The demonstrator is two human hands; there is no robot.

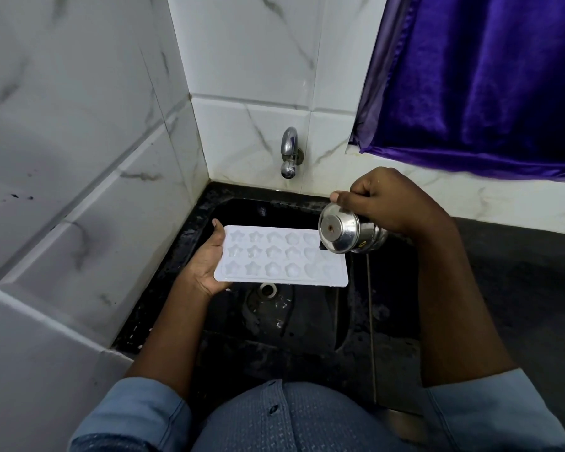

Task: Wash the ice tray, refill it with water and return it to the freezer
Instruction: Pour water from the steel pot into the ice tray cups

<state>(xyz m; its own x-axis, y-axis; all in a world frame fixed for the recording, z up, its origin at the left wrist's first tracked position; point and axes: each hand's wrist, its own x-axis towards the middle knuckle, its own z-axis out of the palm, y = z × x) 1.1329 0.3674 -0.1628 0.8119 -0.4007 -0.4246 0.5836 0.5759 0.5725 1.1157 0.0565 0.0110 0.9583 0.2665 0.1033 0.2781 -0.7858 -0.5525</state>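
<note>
Left hand fingers wrap left short edge of ice tray, palm under, tray kept level above sink so spill falls to drain. Right hand fingers curled tight around steel cup, tipped over tray's right end, likely for refilling. Count: one tray, three rows of star cavities, one cup, one tap.

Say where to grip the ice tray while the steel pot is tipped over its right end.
Grip the ice tray by its left short edge, coming from the left with fingers underneath, as the left hand does: the flat rim is bare there, and the steel pot crowds the right end.
</note>
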